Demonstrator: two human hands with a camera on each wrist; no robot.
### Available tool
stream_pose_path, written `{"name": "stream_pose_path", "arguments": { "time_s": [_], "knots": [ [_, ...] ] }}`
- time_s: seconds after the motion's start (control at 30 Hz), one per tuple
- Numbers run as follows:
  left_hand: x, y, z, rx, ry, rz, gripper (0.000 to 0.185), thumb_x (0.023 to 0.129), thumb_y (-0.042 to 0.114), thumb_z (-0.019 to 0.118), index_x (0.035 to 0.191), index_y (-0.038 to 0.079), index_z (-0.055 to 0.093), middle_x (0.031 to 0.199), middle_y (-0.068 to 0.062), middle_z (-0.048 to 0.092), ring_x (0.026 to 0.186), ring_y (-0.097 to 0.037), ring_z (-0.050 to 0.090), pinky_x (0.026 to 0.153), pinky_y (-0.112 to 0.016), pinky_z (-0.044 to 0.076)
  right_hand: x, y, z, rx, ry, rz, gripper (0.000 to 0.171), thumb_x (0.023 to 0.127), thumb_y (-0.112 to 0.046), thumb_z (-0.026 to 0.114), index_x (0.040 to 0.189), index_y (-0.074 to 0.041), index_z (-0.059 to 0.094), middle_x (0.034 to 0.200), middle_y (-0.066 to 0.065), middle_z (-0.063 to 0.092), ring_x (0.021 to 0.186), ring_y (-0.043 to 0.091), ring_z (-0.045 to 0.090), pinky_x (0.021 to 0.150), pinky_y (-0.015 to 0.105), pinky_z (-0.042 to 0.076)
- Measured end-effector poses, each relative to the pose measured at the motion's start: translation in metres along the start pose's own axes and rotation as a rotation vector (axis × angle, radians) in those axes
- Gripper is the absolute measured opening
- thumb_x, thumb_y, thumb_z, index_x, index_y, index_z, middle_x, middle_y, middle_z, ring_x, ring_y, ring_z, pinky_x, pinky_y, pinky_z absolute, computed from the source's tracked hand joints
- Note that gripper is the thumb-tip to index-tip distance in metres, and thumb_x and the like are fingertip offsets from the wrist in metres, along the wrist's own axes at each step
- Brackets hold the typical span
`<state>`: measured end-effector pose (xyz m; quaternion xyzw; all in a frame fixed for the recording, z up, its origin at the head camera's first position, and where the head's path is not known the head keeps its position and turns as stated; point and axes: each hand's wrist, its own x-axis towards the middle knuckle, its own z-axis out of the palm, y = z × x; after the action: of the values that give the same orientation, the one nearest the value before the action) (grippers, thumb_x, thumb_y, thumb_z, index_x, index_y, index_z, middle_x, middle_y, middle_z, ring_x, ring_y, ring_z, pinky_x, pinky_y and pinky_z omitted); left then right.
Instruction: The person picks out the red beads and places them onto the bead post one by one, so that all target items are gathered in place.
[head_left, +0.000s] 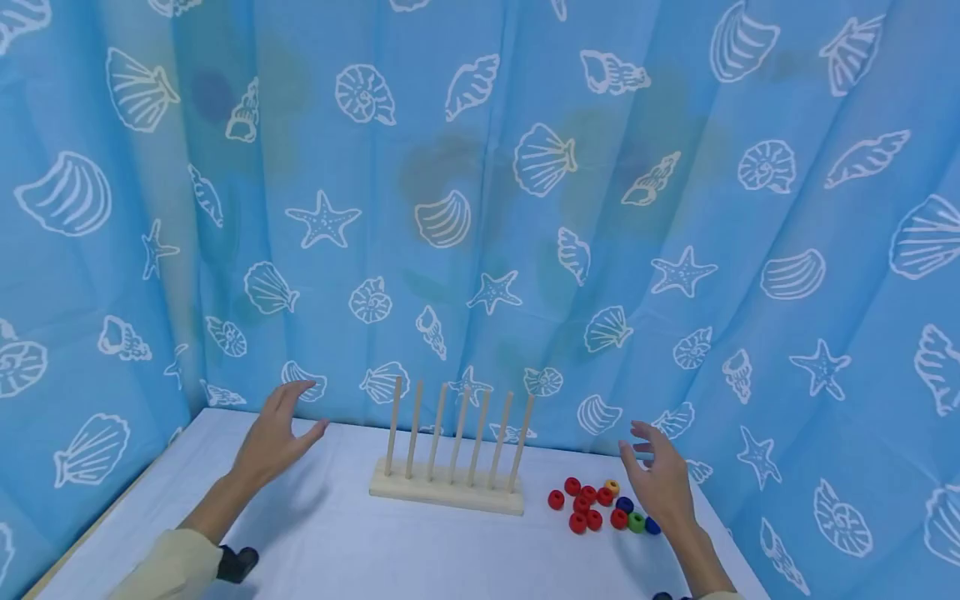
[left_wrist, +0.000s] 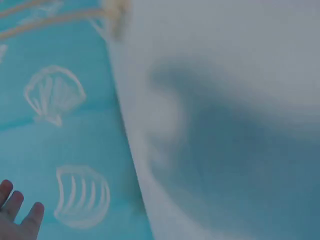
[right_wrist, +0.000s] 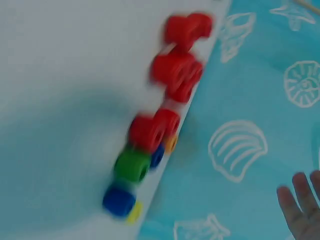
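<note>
Our left hand (head_left: 273, 437) and right hand (head_left: 660, 483) hover spread, holding nothing, flanking the peg rack (head_left: 450, 483); beads (head_left: 596, 504) near the table (head_left: 420, 550) back edge.

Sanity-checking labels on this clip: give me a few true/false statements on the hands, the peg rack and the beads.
1. Both hands hold nothing. True: the left hand and the right hand are open above the table.
2. Several beads are already threaded on the pegs. False: the pegs of the wooden rack are all bare.
3. The beads lie to the right of the rack. True.
4. All the beads are red. False: most are red, but a green bead and a blue bead lie among them.
5. The left hand rests on the rack. False: it is apart from it, to its left.
</note>
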<state>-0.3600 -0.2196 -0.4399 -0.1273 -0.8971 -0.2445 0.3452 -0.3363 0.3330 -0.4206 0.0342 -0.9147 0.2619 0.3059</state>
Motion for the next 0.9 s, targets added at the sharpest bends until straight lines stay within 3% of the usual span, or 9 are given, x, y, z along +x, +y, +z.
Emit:
{"name": "stream_pose_path", "arguments": {
  "time_s": [0.1,0.17,0.23,0.33,0.47,0.63,0.8,0.9],
  "knots": [
    [0.005,0.014,0.017,-0.228,0.022,-0.09,0.075,0.073,0.04,0.066,0.133,0.011,0.032,0.129,-0.013,0.037,0.117,-0.032,0.036,0.086,-0.053,0.042,0.005,-0.003,0.01,0.166,-0.007,0.047,0.045,0.085,-0.042,0.049,0.124,-0.019,0.043,0.111,0.003,0.055,0.096,0.022,0.054,0.074,0.042,0.052],
    [0.003,0.011,0.039,-0.318,0.049,-0.087,0.077,0.073,0.038,0.067,0.135,0.013,0.028,0.132,-0.011,0.035,0.12,-0.029,0.034,0.089,-0.046,0.042,0.009,-0.004,0.018,0.2,-0.055,0.07,0.045,0.085,-0.043,0.049,0.123,-0.019,0.044,0.108,0.002,0.056,0.096,0.021,0.054,0.075,0.041,0.052],
    [-0.001,0.009,0.06,-0.397,0.033,-0.107,0.078,0.074,0.035,0.067,0.136,0.014,0.026,0.134,-0.011,0.033,0.121,-0.029,0.033,0.091,-0.045,0.041,0.01,-0.003,0.027,0.202,-0.111,0.073,0.045,0.084,-0.044,0.049,0.121,-0.019,0.045,0.107,0.0,0.056,0.097,0.02,0.053,0.076,0.04,0.052],
    [-0.009,0.015,0.081,-0.527,-0.04,-0.178,0.077,0.076,0.037,0.065,0.137,0.015,0.024,0.135,-0.012,0.032,0.123,-0.029,0.03,0.095,-0.046,0.037,0.011,0.001,0.041,0.186,-0.202,0.087,0.043,0.082,-0.042,0.054,0.118,-0.018,0.048,0.106,-0.001,0.056,0.099,0.019,0.053,0.077,0.039,0.051],
    [-0.019,0.034,0.089,-0.697,-0.135,-0.28,0.075,0.077,0.034,0.064,0.135,0.009,0.024,0.13,-0.015,0.036,0.119,-0.033,0.033,0.095,-0.054,0.031,0.007,0.009,0.057,0.173,-0.313,0.127,0.04,0.079,-0.036,0.062,0.114,-0.02,0.05,0.104,-0.001,0.056,0.099,0.018,0.053,0.078,0.035,0.052],
    [-0.03,0.038,0.106,-0.78,-0.219,-0.335,0.078,0.076,0.027,0.066,0.135,0.003,0.022,0.128,-0.018,0.036,0.118,-0.036,0.034,0.096,-0.052,0.032,0.001,0.017,0.07,0.173,-0.382,0.171,0.042,0.074,-0.025,0.069,0.112,-0.02,0.052,0.104,-0.002,0.057,0.098,0.02,0.054,0.074,0.033,0.053],
    [-0.036,0.041,0.112,-0.818,-0.266,-0.378,0.084,0.07,0.022,0.072,0.136,0.009,0.022,0.13,-0.016,0.036,0.12,-0.033,0.033,0.097,-0.048,0.033,-0.001,0.025,0.076,0.189,-0.425,0.192,0.046,0.07,-0.021,0.073,0.111,-0.023,0.054,0.103,-0.003,0.057,0.097,0.019,0.055,0.07,0.032,0.054],
    [-0.037,0.04,0.116,-0.828,-0.281,-0.367,0.089,0.066,0.022,0.076,0.137,0.013,0.023,0.131,-0.012,0.036,0.121,-0.028,0.034,0.099,-0.042,0.032,-0.001,0.034,0.079,0.215,-0.453,0.209,0.05,0.067,-0.022,0.075,0.112,-0.024,0.054,0.103,-0.004,0.058,0.097,0.02,0.056,0.07,0.032,0.054]
  ]
}}
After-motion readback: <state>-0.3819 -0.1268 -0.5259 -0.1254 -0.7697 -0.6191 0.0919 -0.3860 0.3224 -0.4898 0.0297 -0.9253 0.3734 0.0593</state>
